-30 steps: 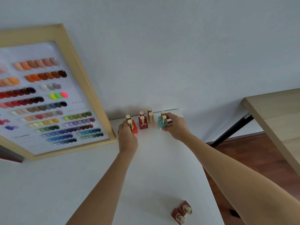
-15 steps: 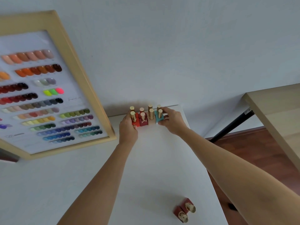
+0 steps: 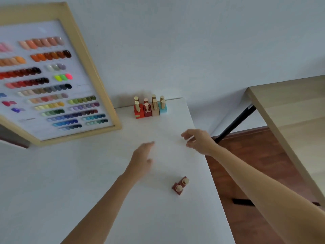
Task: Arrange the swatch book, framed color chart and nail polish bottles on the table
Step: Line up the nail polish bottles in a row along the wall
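Observation:
A tight block of several nail polish bottles [image 3: 150,108] with gold caps stands at the white table's [image 3: 70,182] far edge by the wall: red, dark red, beige and turquoise. The framed color chart [image 3: 52,76] leans against the wall to their left. Two dark red bottles [image 3: 180,186] stand alone near the table's right edge. My left hand [image 3: 142,158] hovers over the table, blurred, fingers apart, holding nothing. My right hand [image 3: 197,140] is to its right, fingers curled loosely and empty. Both hands are well short of the bottle block. No swatch book is in view.
A wooden table [image 3: 290,120] with a black leg [image 3: 233,125] stands to the right across a gap of brown floor [image 3: 255,173]. A grey wall [image 3: 175,41] rises behind the white table.
Both hands have let go of the bottle block and pulled back toward me. The bottles stay pressed together by the wall.

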A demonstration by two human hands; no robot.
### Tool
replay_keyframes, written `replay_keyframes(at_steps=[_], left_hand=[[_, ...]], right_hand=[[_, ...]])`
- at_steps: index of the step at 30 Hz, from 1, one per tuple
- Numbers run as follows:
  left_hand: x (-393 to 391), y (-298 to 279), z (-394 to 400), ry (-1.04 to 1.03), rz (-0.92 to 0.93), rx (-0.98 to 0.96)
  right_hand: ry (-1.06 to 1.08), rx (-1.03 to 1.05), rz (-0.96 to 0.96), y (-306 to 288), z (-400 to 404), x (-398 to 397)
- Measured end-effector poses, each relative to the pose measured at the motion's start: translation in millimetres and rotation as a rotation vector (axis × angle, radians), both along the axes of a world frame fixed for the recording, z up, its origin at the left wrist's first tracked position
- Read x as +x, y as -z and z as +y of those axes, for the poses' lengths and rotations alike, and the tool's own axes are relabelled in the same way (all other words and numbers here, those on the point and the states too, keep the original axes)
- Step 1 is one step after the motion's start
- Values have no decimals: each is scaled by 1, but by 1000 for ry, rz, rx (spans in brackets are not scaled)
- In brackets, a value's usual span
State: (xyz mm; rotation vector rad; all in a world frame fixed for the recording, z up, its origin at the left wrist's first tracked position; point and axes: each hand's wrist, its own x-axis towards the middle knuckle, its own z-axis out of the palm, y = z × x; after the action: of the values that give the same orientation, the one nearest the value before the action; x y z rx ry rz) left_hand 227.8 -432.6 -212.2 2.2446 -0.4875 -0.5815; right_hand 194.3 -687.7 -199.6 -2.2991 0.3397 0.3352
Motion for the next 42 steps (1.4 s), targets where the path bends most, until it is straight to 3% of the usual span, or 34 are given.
replay_keyframes(at_steps=[4,8,14,28,31,36,39,42], left_hand=[[-75,-1,13,188,220,-87],[-115,0,6,157,127,-118],[-134,1,-10,9,70,-202],[-141,9,-31,-62,-30,-217],[-131,12,-22,-55,-68,-160],[-93,20,2,-289,-495,155],[-73,24,4,-279,-492,392],[-66,32,5,-247,-426,502]], right_hand=[[-169,102,115,-5,8,-76],[-223,158,67,-4,26,-113],[-94,169,-65,5,38,-130],[-132,126,-84,18,44,-151],[-87,120,-177,23,52,-150],[-33,94,-281,29,54,-129],[9,78,-292,27,42,-95],[40,75,-290,26,27,-53]])
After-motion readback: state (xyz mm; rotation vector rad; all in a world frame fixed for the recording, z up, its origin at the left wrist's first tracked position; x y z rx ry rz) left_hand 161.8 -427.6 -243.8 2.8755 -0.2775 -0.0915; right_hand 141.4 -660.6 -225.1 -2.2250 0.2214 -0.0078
